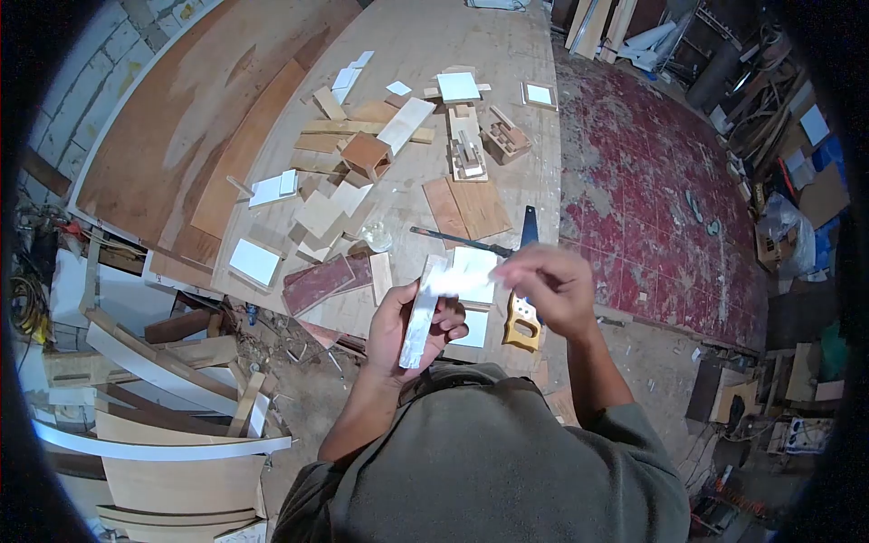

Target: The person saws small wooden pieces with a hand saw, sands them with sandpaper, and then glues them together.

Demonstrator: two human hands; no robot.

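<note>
In my left hand is a long, narrow whitish strip, held upright with the fingers wrapped round its lower part. My right hand is raised to the right of it, thumb and fingers pinched on a thin white piece that is blurred and reaches across to the strip's upper end. What this piece is made of cannot be made out. Below the right hand lies a saw with a yellow handle and a dark blade. White squares lie on the table behind the hands.
The wooden table bears a small open wooden box, brown boards, a jointed wooden piece and white tiles. Curved panels lean at the left. A red floor stretches out on the right.
</note>
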